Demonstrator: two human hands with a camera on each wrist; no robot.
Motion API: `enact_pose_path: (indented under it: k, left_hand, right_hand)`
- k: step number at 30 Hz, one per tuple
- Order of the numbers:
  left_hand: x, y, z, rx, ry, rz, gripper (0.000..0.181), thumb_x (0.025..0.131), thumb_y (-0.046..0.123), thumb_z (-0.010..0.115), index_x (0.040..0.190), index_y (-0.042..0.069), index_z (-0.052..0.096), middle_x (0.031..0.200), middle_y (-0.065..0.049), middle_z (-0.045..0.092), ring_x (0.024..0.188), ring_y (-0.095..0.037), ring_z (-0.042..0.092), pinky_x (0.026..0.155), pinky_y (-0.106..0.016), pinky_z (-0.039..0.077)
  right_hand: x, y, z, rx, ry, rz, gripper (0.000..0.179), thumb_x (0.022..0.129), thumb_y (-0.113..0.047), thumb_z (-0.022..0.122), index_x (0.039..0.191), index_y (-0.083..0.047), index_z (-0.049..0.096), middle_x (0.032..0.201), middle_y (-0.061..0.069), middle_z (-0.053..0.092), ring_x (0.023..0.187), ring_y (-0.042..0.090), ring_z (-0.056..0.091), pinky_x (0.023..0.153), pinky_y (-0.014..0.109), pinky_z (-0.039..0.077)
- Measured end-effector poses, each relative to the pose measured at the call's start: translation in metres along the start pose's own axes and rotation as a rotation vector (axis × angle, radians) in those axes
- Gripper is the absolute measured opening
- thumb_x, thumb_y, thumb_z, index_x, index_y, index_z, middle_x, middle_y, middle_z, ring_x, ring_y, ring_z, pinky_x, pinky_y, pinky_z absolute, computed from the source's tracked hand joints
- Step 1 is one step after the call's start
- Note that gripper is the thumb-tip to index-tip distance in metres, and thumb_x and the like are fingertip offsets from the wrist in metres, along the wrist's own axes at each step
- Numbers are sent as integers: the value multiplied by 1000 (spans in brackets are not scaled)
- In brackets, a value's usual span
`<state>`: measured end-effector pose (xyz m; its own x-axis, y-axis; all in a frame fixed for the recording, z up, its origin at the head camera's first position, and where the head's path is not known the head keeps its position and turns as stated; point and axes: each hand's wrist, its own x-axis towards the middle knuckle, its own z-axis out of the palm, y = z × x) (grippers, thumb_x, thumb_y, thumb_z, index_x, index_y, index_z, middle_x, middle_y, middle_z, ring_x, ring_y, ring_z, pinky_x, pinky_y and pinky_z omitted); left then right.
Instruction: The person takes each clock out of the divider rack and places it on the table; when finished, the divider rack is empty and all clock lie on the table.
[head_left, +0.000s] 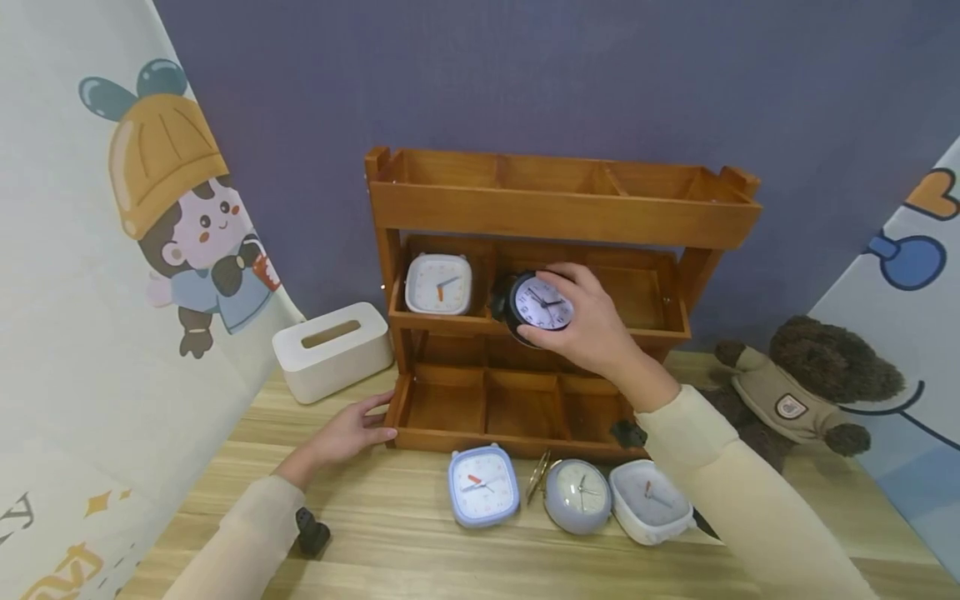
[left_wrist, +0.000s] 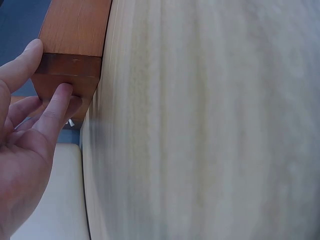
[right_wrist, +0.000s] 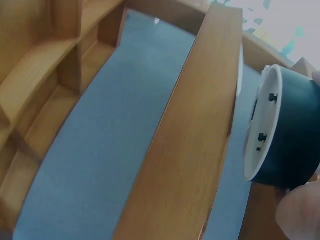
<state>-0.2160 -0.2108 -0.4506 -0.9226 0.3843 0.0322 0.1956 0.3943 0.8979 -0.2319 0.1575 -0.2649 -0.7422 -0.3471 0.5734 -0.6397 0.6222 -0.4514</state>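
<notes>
My right hand [head_left: 588, 325] grips a black round alarm clock [head_left: 542, 302] by its rim, thumb low and fingers over the top. Its white dial tilts up in front of the shelf's middle tier; its pale back [right_wrist: 264, 125] shows in the right wrist view. Nearby, a white square alarm clock [head_left: 438, 284] stands in that tier's left compartment. My left hand [head_left: 348, 429] rests against the bottom left corner of the wooden shelf [head_left: 562, 204]. In the left wrist view its thumb lies on one face of the corner [left_wrist: 67, 65], with straight fingers touching the side.
Before the shelf lie a blue square clock [head_left: 483, 486], a thin gold-coloured object [head_left: 537, 477], a grey round clock [head_left: 577, 496] and a white square clock [head_left: 649, 502]. A tissue box [head_left: 333, 367] stands left, a teddy bear [head_left: 795, 396] right.
</notes>
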Motion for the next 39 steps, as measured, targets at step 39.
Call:
enact_pose_path:
  k: [39]
  left_hand:
    - [2,-6,-9,-15,-42,35,69,91,7,69,147,-10,31,142,-32,40,124,-46,47,96,-42,48]
  right_hand:
    - [-88,-64,179,233,-619,-127,74,76,-46,82,138,-14,56,139,-2,44,127,9,39,102,25,37]
